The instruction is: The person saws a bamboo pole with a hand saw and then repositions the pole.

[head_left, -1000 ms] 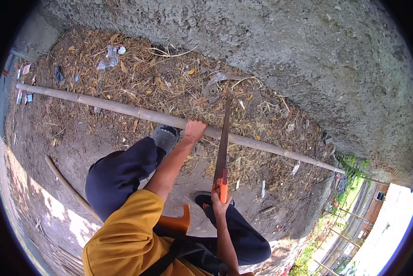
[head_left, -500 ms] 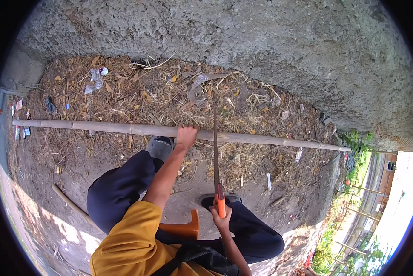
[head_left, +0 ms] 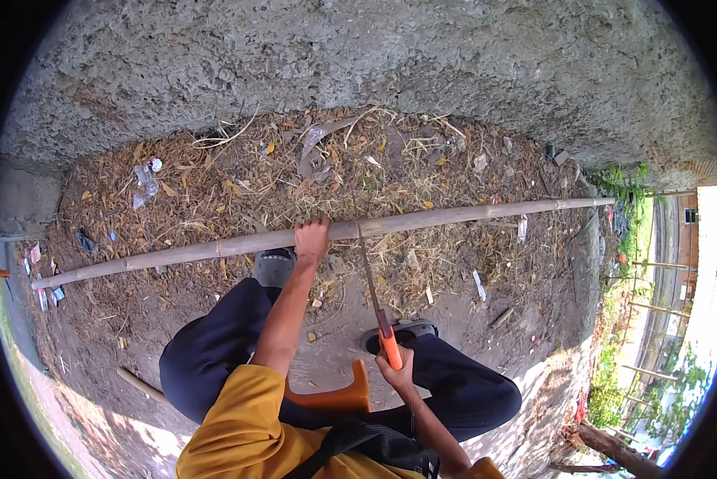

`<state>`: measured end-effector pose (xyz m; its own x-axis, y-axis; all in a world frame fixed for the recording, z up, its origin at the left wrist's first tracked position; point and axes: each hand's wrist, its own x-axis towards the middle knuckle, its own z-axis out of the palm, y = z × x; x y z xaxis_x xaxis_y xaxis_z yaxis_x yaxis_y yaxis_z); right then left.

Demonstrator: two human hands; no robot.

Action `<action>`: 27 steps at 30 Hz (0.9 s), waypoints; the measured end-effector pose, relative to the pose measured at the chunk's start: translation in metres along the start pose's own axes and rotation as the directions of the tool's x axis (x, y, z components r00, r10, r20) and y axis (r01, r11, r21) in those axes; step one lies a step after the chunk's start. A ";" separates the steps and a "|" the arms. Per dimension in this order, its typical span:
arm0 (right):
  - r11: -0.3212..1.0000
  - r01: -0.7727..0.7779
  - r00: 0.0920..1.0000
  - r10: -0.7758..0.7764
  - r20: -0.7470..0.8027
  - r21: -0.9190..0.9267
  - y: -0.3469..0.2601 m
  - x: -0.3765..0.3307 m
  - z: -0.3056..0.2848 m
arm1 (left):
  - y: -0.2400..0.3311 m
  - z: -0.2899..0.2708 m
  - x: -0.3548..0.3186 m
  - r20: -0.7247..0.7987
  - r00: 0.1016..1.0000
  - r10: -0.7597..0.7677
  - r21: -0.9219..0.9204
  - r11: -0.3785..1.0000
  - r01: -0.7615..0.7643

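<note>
Gripping the long bamboo pole (head_left: pixel 470 214) in the head view, your left hand (head_left: pixel 312 238) is closed over it near mid-length, the fingers curled across the top. The pole lies crosswise in front of you, its right end farther away than its left. Your right hand (head_left: pixel 396 367) is closed around the orange handle of the handsaw (head_left: pixel 370 279), whose narrow dark blade crosses the pole just right of your left hand; how deep the teeth sit, you cannot tell. Your left shoe (head_left: pixel 274 270) stands beside the pole, near the left hand; your right shoe (head_left: pixel 402 331) stands just beyond the saw handle. Dry leaves and straw litter the ground (head_left: pixel 334 307) up to the rough grey wall (head_left: pixel 358 56). An orange plastic seat (head_left: pixel 342 393) shows between your legs.
</note>
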<state>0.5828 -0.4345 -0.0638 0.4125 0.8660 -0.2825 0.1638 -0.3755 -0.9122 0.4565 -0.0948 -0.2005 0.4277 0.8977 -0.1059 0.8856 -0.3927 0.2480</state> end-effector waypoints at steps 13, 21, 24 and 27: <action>0.992 -0.096 0.995 0.096 0.000 0.079 -0.021 -0.001 0.013 | -0.002 0.000 0.001 -0.022 0.999 -0.027 0.025 0.999 0.027; 0.995 -0.080 0.996 0.082 -0.023 0.063 -0.015 -0.019 0.019 | -0.016 0.016 -0.007 -0.069 0.998 -0.009 0.012 1.000 0.009; 0.999 -0.051 0.998 0.051 0.029 0.002 -0.011 -0.026 0.003 | -0.005 0.018 -0.011 -0.095 0.995 -0.032 0.011 0.999 0.034; 0.992 -0.106 0.992 0.110 -0.058 0.063 0.000 0.040 0.022 | 0.002 0.008 0.002 -0.075 0.997 -0.013 0.008 1.000 0.014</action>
<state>0.5792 -0.3927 -0.0814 0.4790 0.7992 -0.3631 0.0626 -0.4437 -0.8940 0.4608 -0.0958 -0.2073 0.4011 0.9153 -0.0363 0.8928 -0.3818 0.2391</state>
